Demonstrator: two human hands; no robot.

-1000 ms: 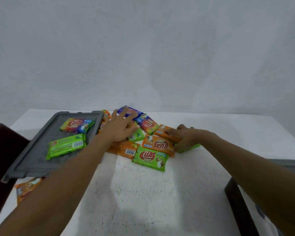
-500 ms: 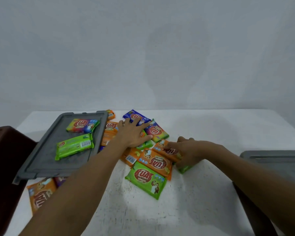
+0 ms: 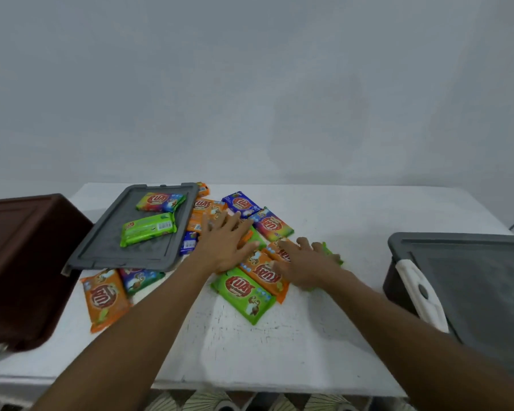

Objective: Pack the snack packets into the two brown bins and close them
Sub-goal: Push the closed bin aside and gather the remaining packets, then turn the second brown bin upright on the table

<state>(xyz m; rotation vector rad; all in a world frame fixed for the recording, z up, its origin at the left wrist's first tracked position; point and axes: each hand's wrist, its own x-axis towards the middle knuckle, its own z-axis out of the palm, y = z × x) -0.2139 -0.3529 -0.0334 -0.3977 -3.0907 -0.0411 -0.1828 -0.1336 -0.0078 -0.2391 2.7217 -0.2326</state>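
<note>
Several snack packets lie in a heap on the white table (image 3: 250, 351). My left hand (image 3: 224, 244) rests flat, fingers spread, on the orange packets in the middle of the heap. My right hand (image 3: 301, 266) presses palm-down on an orange packet (image 3: 264, 275) and a green one behind it. A green packet (image 3: 244, 293) lies nearest to me. A brown bin (image 3: 21, 262) stands at the left edge. Another brown bin (image 3: 398, 283) at the right carries a grey lid (image 3: 472, 292) with a white latch.
A loose grey lid (image 3: 107, 247) lies left of the heap with a green packet (image 3: 147, 228) and a rainbow packet (image 3: 161, 201) on it. An orange packet (image 3: 104, 298) and a blue one poke out beneath it. A plain wall rises behind.
The view tilted down, bringing both bins into sight. Both hands slid the packets toward me, and my right hand flattened onto the pile.
</note>
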